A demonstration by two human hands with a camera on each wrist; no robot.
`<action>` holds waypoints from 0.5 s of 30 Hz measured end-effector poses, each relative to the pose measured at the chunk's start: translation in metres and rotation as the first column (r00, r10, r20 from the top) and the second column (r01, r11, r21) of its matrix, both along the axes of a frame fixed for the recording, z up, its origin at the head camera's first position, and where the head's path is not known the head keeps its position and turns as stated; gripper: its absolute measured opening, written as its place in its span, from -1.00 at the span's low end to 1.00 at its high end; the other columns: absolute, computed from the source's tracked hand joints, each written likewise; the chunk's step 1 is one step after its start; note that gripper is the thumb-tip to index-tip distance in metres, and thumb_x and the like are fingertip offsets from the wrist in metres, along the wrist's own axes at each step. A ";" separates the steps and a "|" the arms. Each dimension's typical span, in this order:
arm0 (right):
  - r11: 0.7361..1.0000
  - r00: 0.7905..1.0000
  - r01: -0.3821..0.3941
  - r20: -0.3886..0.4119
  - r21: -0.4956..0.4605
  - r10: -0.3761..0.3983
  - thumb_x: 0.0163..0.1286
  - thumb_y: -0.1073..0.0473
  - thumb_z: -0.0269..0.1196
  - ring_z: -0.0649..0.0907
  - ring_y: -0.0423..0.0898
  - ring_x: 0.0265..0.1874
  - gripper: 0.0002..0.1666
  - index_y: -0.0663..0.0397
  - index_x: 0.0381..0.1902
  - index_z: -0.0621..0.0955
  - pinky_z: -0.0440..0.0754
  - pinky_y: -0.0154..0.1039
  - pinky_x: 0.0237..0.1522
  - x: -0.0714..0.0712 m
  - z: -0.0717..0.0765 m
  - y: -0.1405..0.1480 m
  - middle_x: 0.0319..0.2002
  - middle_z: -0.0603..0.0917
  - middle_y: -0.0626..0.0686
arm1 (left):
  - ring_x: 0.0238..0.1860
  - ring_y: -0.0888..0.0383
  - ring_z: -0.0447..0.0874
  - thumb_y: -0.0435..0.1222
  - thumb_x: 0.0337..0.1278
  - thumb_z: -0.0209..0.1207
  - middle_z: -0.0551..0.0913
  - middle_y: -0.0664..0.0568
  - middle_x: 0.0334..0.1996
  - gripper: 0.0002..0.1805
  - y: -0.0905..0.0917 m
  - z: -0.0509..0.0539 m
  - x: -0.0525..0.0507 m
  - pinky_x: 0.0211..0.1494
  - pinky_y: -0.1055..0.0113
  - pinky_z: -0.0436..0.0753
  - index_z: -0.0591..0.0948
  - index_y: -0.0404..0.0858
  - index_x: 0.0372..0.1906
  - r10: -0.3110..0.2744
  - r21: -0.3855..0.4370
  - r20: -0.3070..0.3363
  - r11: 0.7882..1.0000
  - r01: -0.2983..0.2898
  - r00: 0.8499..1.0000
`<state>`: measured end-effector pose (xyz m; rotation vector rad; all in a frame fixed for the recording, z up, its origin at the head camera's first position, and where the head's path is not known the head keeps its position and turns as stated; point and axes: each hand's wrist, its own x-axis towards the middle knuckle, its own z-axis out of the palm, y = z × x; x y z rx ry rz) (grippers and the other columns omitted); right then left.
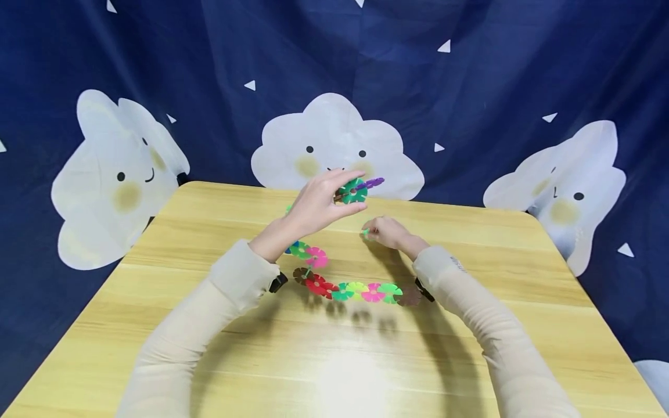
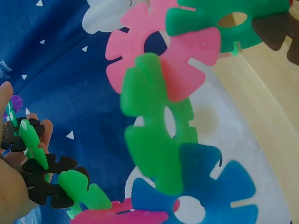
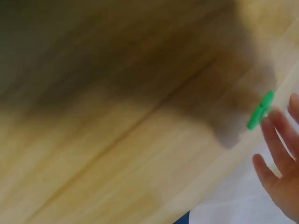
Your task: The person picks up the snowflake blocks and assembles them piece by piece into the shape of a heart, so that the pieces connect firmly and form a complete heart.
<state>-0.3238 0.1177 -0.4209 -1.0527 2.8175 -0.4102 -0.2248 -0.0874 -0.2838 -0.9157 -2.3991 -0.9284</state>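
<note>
A chain of slotted, flower-shaped plastic discs (image 1: 373, 292) in many colours is held up by my left hand (image 1: 325, 200). Fingers and thumb grip its upper end around a teal disc (image 1: 354, 190), with a purple disc (image 1: 373, 183) sticking out beyond. In the left wrist view, brown and green discs (image 2: 49, 177) run from the palm, while pink, green and blue discs (image 2: 191, 186) pass close to the camera. My right hand (image 1: 389, 233), lower and to the right, pinches a single green disc (image 3: 260, 110) at its fingertips, apart from the chain.
The wooden table (image 1: 313, 342) spreads beneath both arms, with a bright glare near its front. Shadows fall below the chain's lower row. Behind the far edge hangs a dark blue curtain (image 1: 219, 52) with white clouds.
</note>
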 end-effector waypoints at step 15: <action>0.993 0.986 0.099 0.127 0.062 -0.107 0.09 0.35 0.31 0.48 0.13 -0.08 -0.59 0.28 -0.05 0.54 0.45 -0.03 0.03 0.000 -0.005 0.001 -0.11 0.48 0.27 | -0.33 0.13 0.49 -0.18 0.01 0.27 0.59 -0.10 -0.07 -0.44 -0.008 0.002 0.002 -0.34 0.34 0.45 0.47 -0.26 0.16 0.073 0.097 0.041 0.992 -0.076 0.996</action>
